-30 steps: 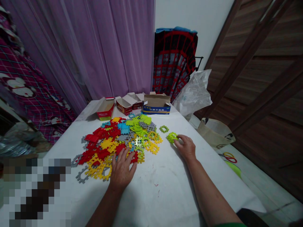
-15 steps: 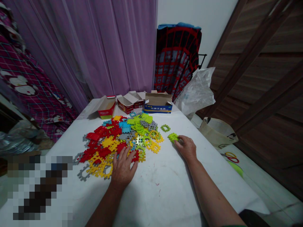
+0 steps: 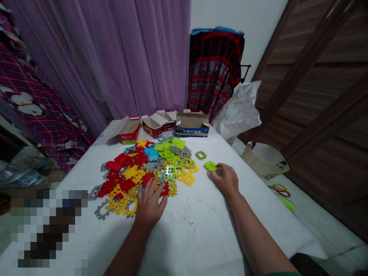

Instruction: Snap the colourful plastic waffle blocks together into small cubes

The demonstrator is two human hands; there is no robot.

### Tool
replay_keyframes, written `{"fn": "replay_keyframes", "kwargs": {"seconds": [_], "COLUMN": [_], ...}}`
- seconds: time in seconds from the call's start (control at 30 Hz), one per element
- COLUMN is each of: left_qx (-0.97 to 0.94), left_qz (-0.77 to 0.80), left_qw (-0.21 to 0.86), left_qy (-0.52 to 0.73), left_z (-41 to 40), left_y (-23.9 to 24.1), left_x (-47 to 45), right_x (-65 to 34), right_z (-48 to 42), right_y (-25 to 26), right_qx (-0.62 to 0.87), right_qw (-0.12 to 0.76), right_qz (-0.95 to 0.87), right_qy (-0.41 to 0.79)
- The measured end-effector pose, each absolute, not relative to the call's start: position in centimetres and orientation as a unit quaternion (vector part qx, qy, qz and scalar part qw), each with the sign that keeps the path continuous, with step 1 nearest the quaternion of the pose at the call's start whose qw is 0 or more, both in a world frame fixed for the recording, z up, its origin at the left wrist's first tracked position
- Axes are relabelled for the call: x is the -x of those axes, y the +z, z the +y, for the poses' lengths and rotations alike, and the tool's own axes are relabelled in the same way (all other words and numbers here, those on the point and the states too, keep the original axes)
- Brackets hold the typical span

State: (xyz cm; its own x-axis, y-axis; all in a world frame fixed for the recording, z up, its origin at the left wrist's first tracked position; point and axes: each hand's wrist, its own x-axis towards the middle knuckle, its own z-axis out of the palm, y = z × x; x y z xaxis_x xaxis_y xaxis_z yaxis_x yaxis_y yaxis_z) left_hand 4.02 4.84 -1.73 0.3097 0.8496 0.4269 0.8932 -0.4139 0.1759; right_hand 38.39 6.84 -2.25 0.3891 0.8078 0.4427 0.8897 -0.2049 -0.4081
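Observation:
A heap of flat plastic interlocking building pieces (image 3: 135,174), in red, yellow, lime green, grey and blue, spreads over the white-covered table. My left hand (image 3: 150,201) rests at the heap's near edge. Its fingers are spread, touching red and yellow pieces, with nothing gripped. To the right of the heap, my right hand (image 3: 226,179) has its thumb and fingers closed at the right edge of a lime-green interlocking piece (image 3: 210,166), low over the tabletop. Whether more than one piece is stacked there cannot be made out. A green open-frame piece (image 3: 201,155) lies just beyond it.
Along the far edge stand open cardboard boxes: a red one (image 3: 129,132), a dark red one (image 3: 152,126) and a blue one (image 3: 192,130). A clear plastic bag (image 3: 240,109) hangs at the right corner. Below are a cream bag (image 3: 264,159) and red-and-yellow-handled scissors (image 3: 280,190).
My right thumb has shifted slightly toward me, and more of the lime-green piece shows. My left hand stays in place on the heap's edge.

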Motion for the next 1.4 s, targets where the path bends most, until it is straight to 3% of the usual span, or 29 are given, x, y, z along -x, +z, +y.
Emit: {"fn": "replay_keyframes", "kwargs": {"seconds": [0.27, 0.9, 1.0, 1.23, 1.4], "left_qx": [0.804, 0.803, 0.805, 0.815, 0.81], "left_qz": [-0.544, -0.546, -0.544, -0.531, -0.537], "left_qw": [0.04, 0.044, 0.04, 0.035, 0.029], "left_qy": [-0.235, -0.235, -0.233, -0.228, -0.234], "left_z": [4.7, 4.7, 4.8, 5.1, 4.8], "left_y": [-1.4, -1.5, -1.5, -1.6, -1.4], "left_x": [-4.2, -4.3, -4.2, -3.9, -4.2], "right_x": [-37.8, -37.0, -37.2, -33.8, -28.4], "right_z": [7.0, 7.7, 7.5, 7.7, 9.3], "right_y": [-1.4, -0.7, -0.9, -0.8, 0.3], "right_qx": [0.807, 0.861, 0.852, 0.744, 0.586], "right_qw": [0.233, 0.204, 0.232, 0.361, 0.297], "right_qz": [-0.54, -0.46, -0.462, -0.554, -0.754], "right_qy": [-0.065, -0.075, -0.079, -0.098, -0.013]}}
